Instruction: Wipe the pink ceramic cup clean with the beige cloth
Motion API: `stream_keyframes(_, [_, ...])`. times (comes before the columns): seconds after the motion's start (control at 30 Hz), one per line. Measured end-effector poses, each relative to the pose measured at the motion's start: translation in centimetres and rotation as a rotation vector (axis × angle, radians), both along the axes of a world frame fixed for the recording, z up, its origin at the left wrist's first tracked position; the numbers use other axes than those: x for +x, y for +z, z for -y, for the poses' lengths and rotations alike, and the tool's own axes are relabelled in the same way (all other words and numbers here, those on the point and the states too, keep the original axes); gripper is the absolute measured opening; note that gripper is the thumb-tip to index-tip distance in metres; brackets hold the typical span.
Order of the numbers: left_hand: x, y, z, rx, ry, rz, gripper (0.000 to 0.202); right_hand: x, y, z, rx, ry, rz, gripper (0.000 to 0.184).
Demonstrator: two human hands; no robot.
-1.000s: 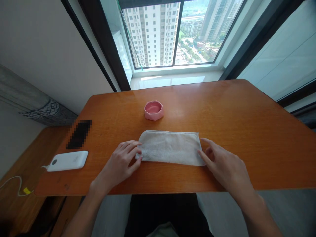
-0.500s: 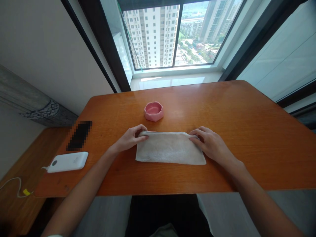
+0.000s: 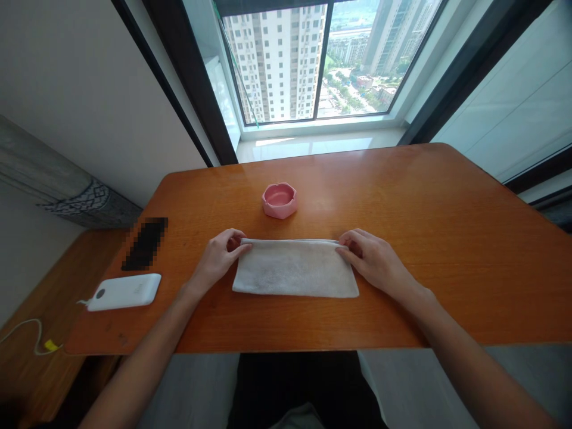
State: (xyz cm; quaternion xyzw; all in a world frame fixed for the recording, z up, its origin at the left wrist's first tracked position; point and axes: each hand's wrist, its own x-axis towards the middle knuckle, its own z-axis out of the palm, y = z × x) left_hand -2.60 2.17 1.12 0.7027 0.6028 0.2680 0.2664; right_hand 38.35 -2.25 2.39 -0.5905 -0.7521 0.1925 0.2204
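Observation:
A folded white cloth (image 3: 295, 269) lies on the wooden table in front of me, its fold layers showing along the far edge. My left hand (image 3: 221, 253) pinches the cloth's far left corner between thumb and fingers. At the far right corner, my right hand (image 3: 370, 259) holds the cloth in the same kind of pinch. Just beyond the cloth's far edge stands a pink ashtray-like dish (image 3: 279, 201) with a faceted rim, touched by neither hand.
On the table (image 3: 469, 250), left of my arm, lies a white rectangular device (image 3: 125, 292) with a cable. A dark pixelated patch (image 3: 145, 244) covers something behind it. The window (image 3: 322, 65) is beyond the table's far edge.
The cloth has shifted to the left along the table, with both hands still gripping its far corners. The pink dish has stayed in place.

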Motion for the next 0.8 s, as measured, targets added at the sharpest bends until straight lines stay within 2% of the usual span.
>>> stream_keyframes(0.1, [0.4,0.0,1.5,0.189,0.01,-0.068,0.028,0.0,-0.3,0.8,0.121,-0.065,0.027,0.026])
stream_keyframes(0.17, [1.1,0.2,3.1,0.26,-0.031,-0.124,0.022,-0.3,-0.4,1.5,0.203,-0.079,0.073,0.035])
stream_keyframes(0.37, [3.0,0.5,7.1,0.292,-0.276,-0.298,0.019,-1.6,-0.6,2.1,0.247,0.091,0.102,0.039])
stream_keyframes(0.5, [2.4,0.1,8.0,0.362,-0.242,-0.373,0.017,-1.9,-1.1,2.0,0.272,0.1,0.141,0.037])
stream_keyframes(0.6, [2.7,0.2,8.8,0.439,-0.212,-0.367,0.016,-2.2,-0.8,1.8,0.269,0.109,0.138,0.036])
stream_keyframes(0.67, [4.0,0.4,9.7,0.487,-0.249,-0.332,0.015,-2.7,-0.4,1.5,0.259,0.152,0.123,0.036])
stream_keyframes(0.8, [8.0,0.6,11.1,0.539,-0.432,-0.317,0.01,-4.4,0.4,-0.4,0.202,0.312,0.068,0.038])
